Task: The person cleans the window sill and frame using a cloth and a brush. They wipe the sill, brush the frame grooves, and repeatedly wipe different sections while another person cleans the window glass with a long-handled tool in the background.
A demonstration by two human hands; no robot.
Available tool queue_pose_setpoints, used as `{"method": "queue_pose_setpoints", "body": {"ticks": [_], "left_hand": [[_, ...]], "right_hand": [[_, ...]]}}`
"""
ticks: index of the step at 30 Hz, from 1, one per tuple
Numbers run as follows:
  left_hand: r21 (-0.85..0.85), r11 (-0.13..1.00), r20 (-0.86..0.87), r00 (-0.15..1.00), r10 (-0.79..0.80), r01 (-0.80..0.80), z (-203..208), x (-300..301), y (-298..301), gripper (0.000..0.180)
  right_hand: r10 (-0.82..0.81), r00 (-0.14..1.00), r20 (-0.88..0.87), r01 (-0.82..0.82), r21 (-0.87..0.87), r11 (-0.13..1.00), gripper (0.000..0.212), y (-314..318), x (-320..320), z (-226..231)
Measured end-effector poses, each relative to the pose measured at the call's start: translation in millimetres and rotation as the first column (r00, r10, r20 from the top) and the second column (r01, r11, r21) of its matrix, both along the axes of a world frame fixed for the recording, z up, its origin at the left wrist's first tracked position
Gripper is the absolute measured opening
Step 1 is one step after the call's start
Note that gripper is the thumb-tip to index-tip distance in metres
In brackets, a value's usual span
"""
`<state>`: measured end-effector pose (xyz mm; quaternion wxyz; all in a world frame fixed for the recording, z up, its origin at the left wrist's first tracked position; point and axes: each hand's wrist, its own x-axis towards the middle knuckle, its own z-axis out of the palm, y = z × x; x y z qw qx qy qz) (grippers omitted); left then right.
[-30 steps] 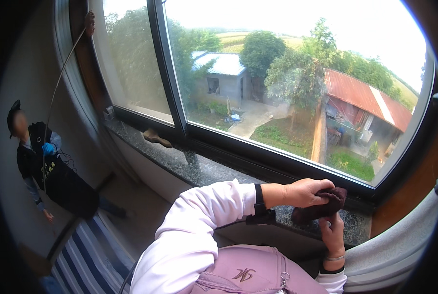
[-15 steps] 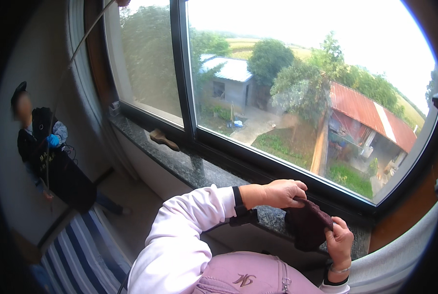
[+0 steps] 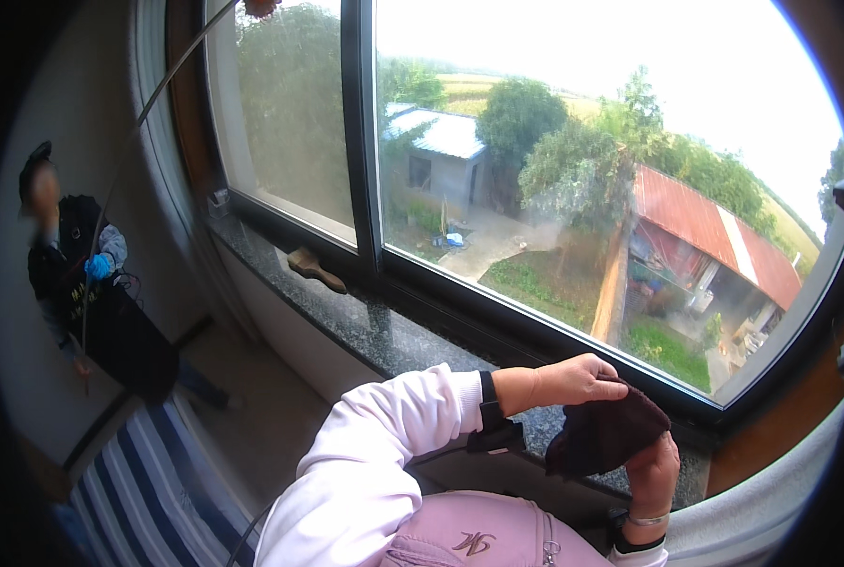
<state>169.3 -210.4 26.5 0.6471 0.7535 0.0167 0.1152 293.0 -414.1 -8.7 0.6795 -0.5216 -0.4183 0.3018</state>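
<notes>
A dark maroon cloth is held up over the right part of the speckled stone windowsill. My left hand pinches its upper left edge between thumb and fingers. At the cloth's right side is my right hand; its fingers are partly hidden behind the fabric and seem to grip it. Both hands are just in front of the dark lower window frame. The cloth hangs spread between them, with its lower part dangling near the sill.
A brown wooden brush or block lies on the sill, left of my hands. At the left, a person in a dark apron with a blue glove holds a long thin pole. A striped bed cover and pale curtain flank me.
The cloth has been spread wider between my hands, and my right hand has moved partly behind it. My left hand has shifted slightly right. The pole's reddish tip shows more at the top.
</notes>
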Motion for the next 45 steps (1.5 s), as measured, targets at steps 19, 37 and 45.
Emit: {"method": "queue_pose_setpoints", "body": {"ticks": [19,37,45], "left_hand": [[0.275,0.946,0.406,0.913,0.045,-0.169,-33,-39,-26,0.051],[-0.360,0.355,-0.034,0.393,0.919,-0.863,-36,-217,103,0.019],[0.125,0.027,0.327,0.067,0.943,-0.992,-48,-226,197,0.035]], "right_hand": [[0.272,0.927,-0.256,-0.202,0.269,0.942,0.041,19,-25,8],[-0.507,0.467,0.724,0.688,0.063,0.723,0.020,-57,69,-102],[-0.481,0.295,0.825,0.714,0.144,0.685,0.014,-48,58,-92]]}}
